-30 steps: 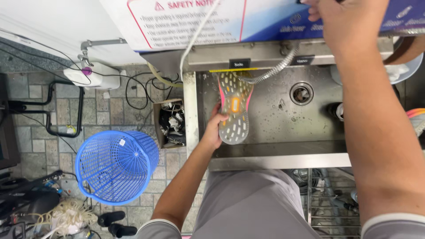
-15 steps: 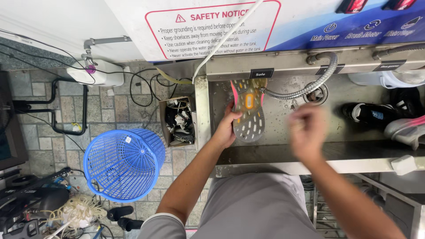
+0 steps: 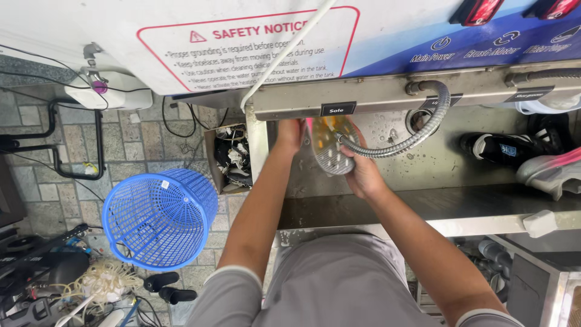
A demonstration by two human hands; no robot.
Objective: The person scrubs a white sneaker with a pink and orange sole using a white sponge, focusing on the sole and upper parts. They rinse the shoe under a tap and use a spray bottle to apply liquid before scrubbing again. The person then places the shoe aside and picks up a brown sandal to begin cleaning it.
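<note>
1. Hands are meeting over a steel sink (image 3: pixel 423 166), seen from above. The left hand (image 3: pixel 292 132) is gripping the toe end of a grey, pink-edged shoe (image 3: pixel 330 145), fingers closed round its left side. The right hand (image 3: pixel 361 172) is cupping the heel end from below, fingers curled against the sole.

2. Shoe is being held sole-up inside the sink, against the back-left corner, just under a flexible metal hose (image 3: pixel 417 130) whose nozzle is pointing at the sole.

3. Water drops are lying on the sink floor, so the shoe is likely slick. With the grip only on its ends, it could be slipping loose and dropping into the basin.

4. Hose is arching down from the machine panel (image 3: pixel 387 36) behind the sink. Spray could be bouncing off the sole and splashing over the sink's front edge onto the person's grey clothing.

5. Left of the sink, cables and a white box are lying on the paved floor (image 3: pixel 42 151), beside a blue basket (image 3: pixel 158 217). Splashed water reaching those cables would be a hazard.

6. Other shoes (image 3: pixel 502 148) are sitting at the sink's right end, well apart from the hands.
</note>
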